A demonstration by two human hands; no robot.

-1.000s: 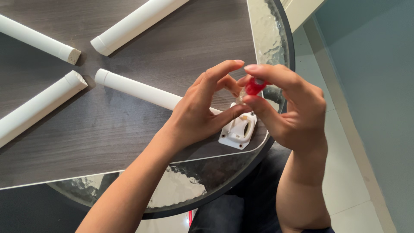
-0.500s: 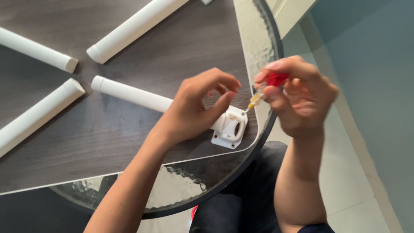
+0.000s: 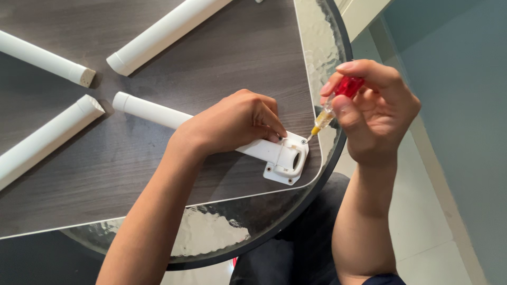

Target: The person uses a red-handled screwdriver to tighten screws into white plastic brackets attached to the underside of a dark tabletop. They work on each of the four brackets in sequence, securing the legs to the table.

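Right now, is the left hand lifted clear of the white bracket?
No, the left hand presses its fingertips onto the white bracket lying on the dark board.

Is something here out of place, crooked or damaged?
Nothing looks damaged or spilled. The left hand presses the white bracket flat on the dark board; the right hand aims a small screwdriver at its corner. The white tubes lie scattered at different angles.
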